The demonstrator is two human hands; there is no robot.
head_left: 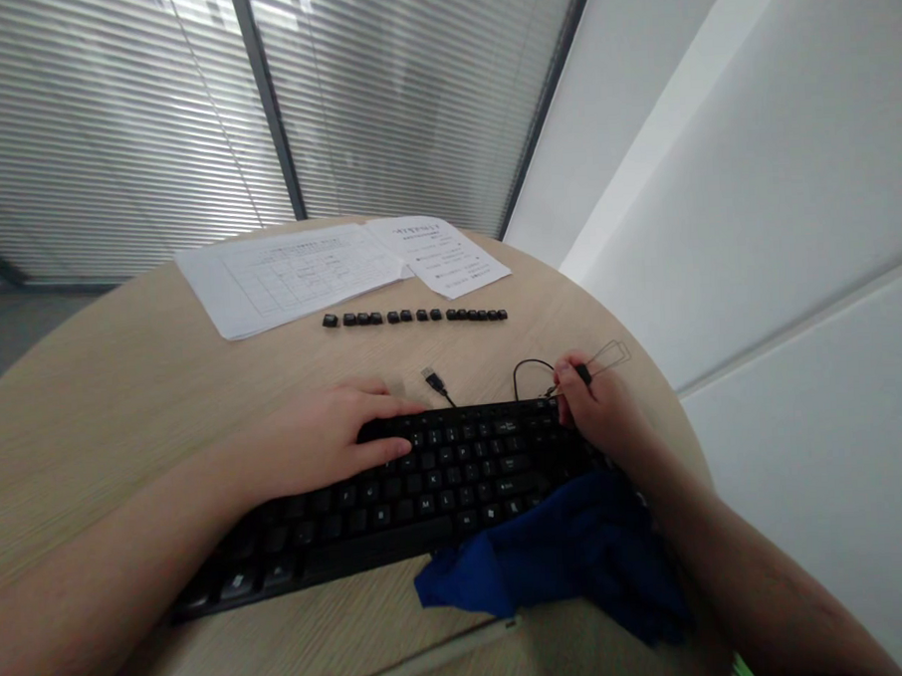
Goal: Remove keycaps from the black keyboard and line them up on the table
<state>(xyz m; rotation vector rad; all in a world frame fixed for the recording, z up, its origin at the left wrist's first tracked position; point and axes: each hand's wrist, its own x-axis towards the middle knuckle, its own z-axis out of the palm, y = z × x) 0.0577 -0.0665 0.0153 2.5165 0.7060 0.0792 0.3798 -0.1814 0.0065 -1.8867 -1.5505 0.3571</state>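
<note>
A right hand (pixel 589 402) pinches a wire keycap puller (pixel 583 374) in its closed grip above the far edge of a black keyboard (pixel 458 497) on a tabletop (pixel 110 393), the left hand's (pixel 313 439) grip open across the keys; a forward shove could scatter the loose keycaps (pixel 406 317), while a wrist catching the bunched blue cloth (pixel 565 552) could drag it over the keys

Left hand (pixel 336 435) on keyboard (pixel 427 479), blue cloth (pixel 557 553)
</note>
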